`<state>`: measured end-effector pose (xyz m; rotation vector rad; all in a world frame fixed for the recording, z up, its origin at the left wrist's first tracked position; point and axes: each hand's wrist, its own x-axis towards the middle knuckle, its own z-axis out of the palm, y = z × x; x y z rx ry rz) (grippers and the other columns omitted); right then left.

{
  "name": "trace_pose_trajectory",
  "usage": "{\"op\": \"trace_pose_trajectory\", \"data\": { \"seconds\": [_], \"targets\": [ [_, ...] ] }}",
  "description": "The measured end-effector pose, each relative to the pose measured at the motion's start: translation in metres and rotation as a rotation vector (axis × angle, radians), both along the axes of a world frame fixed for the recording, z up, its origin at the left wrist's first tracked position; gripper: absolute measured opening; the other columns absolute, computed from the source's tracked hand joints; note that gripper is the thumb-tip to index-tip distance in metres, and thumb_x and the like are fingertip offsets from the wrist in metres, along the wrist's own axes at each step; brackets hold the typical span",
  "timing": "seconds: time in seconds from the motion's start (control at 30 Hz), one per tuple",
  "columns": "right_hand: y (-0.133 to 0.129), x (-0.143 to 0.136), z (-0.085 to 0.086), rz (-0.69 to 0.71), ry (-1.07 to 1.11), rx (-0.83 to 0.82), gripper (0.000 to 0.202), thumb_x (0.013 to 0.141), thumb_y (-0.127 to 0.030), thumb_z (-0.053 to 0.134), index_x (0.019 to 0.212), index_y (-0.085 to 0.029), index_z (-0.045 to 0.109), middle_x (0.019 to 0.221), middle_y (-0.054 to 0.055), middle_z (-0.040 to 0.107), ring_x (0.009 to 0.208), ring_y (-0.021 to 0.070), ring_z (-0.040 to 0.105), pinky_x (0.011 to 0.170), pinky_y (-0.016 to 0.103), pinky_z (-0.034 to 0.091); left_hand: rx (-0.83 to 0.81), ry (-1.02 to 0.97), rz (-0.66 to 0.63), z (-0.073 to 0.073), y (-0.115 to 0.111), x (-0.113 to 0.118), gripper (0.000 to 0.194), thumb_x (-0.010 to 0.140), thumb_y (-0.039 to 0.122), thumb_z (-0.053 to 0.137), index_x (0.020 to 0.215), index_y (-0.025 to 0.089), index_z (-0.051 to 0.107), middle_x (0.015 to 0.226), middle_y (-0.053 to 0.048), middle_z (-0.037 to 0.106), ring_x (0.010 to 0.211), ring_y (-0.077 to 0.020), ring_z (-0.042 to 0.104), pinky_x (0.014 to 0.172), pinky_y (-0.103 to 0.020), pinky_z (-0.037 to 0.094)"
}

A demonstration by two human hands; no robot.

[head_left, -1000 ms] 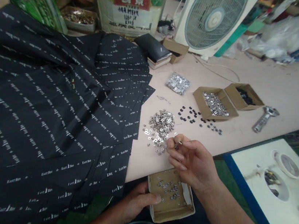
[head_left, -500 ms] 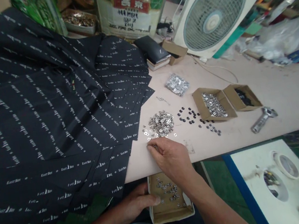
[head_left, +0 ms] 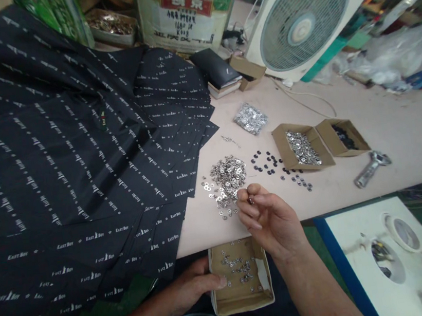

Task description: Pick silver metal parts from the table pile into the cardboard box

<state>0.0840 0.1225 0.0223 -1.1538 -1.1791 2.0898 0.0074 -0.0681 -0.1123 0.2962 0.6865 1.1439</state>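
Pinching a small metal eyelet (head_left: 251,200) between fingertips, my right hand (head_left: 271,217) hovers near the silver pile (head_left: 227,174) on the surface (head_left: 385,119); my left hand (head_left: 196,284) grips the cardboard box (head_left: 242,301).

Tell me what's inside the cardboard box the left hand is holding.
The cardboard box holds a thin scatter of small silver rings. The right hand covers its far right corner.
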Motion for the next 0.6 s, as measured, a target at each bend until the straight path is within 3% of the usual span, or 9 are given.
{"op": "trace_pose_trajectory", "data": {
  "seconds": [0.07, 0.17, 0.23, 0.3, 0.37, 0.43, 0.6],
  "targets": [
    [-0.001, -0.004, -0.003, 0.051, -0.103, 0.119, 0.018, 0.073, -0.033, 0.069, 0.088, -0.025, 0.063, 0.073, -0.003, 0.051, 0.055, 0.0111, 0.029, 0.049, 0.026, 0.022, 0.001, -0.006, -0.003, 0.001, 0.0, 0.0, 0.059, 0.075, 0.027, 0.074, 0.133, 0.016, 0.072, 0.126, -0.014, 0.079, 0.119, -0.0382, 0.07, 0.113, -0.055, 0.045],
    [-0.002, -0.013, -0.008, 0.22, -0.43, 0.563, 0.014, 0.082, -0.036, 0.071, 0.088, -0.024, 0.072, 0.06, -0.006, 0.044, 0.055, 0.013, 0.038, 0.054, 0.029, 0.031, 0.008, -0.004, -0.002, 0.001, 0.001, 0.0, 0.058, 0.075, 0.026, 0.074, 0.133, 0.016, 0.072, 0.128, -0.014, 0.078, 0.123, -0.0385, 0.068, 0.115, -0.055, 0.043],
    [-0.003, -0.018, -0.011, 0.311, -0.618, 0.884, 0.011, 0.086, -0.032, 0.07, 0.09, -0.024, 0.076, 0.061, -0.004, 0.051, 0.06, 0.0152, 0.048, 0.061, 0.03, 0.037, -0.003, 0.0, 0.001, 0.002, 0.002, 0.0, 0.059, 0.075, 0.026, 0.075, 0.133, 0.016, 0.071, 0.13, -0.014, 0.077, 0.125, -0.0386, 0.067, 0.117, -0.055, 0.041],
    [-0.004, -0.023, -0.014, 0.361, -0.73, 1.089, 0.013, 0.089, -0.029, 0.067, 0.094, -0.027, 0.078, 0.071, -0.002, 0.065, 0.067, 0.0174, 0.057, 0.067, 0.032, 0.041, -0.013, -0.002, -0.001, 0.003, 0.003, 0.0, 0.06, 0.075, 0.026, 0.075, 0.134, 0.017, 0.071, 0.131, -0.014, 0.077, 0.125, -0.0387, 0.067, 0.117, -0.055, 0.041],
    [-0.005, -0.026, -0.018, 0.402, -0.791, 1.175, 0.015, 0.091, -0.028, 0.065, 0.097, -0.028, 0.079, 0.083, 0.0, 0.074, 0.074, 0.019, 0.063, 0.071, 0.032, 0.043, -0.015, 0.002, -0.004, 0.005, 0.003, -0.001, 0.06, 0.074, 0.027, 0.075, 0.133, 0.017, 0.072, 0.13, -0.013, 0.078, 0.124, -0.0388, 0.068, 0.117, -0.055, 0.042],
    [-0.005, -0.028, -0.019, 0.427, -0.825, 1.184, 0.015, 0.091, -0.027, 0.065, 0.095, -0.028, 0.079, 0.081, 0.0, 0.074, 0.073, 0.019, 0.063, 0.069, 0.032, 0.042, -0.01, 0.009, -0.002, 0.007, 0.003, -0.002, 0.059, 0.074, 0.027, 0.075, 0.132, 0.017, 0.072, 0.129, -0.013, 0.078, 0.123, -0.0385, 0.068, 0.116, -0.055, 0.043],
    [-0.008, -0.024, -0.013, 0.428, -0.784, 1.078, 0.014, 0.09, -0.028, 0.064, 0.083, -0.028, 0.077, 0.058, -0.004, 0.056, 0.057, 0.0158, 0.051, 0.06, 0.03, 0.035, 0.007, 0.0, 0.008, 0.007, 0.002, -0.003, 0.058, 0.076, 0.024, 0.073, 0.133, 0.018, 0.072, 0.132, -0.012, 0.077, 0.123, -0.0371, 0.069, 0.115, -0.053, 0.044]
  ]
}}
